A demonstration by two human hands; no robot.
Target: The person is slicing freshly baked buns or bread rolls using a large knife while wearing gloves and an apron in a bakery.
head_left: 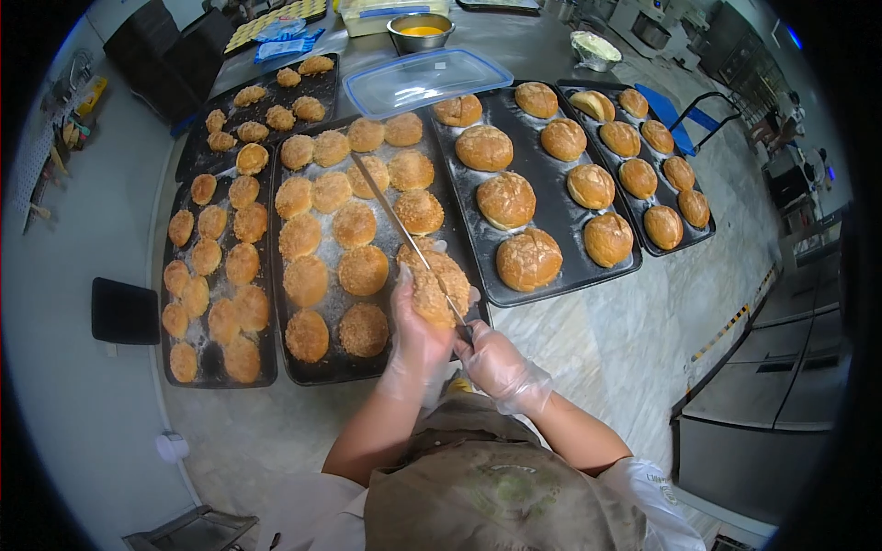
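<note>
A round bun with a crumbly golden crust [427,296] rests in my left hand [413,342], whose gloved fingers are wrapped round it. My right hand [496,365], also in a clear plastic glove, grips the dark handle of a long knife [397,219]. The blade lies across the top of the bun and reaches far over the tray beyond it. How deep the edge sits in the bun, I cannot tell. Just beyond my hands is a black baking tray [323,369] with rows of similar crumb-topped buns [363,271].
Trays of smooth round buns [505,200] stand to the right, smaller crumbly buns [243,262] to the left. A clear lid with a blue rim [427,81] overlaps the trays' far edge. Behind are a steel bowl of yellow liquid [421,33] and a bowl of pale filling [597,50].
</note>
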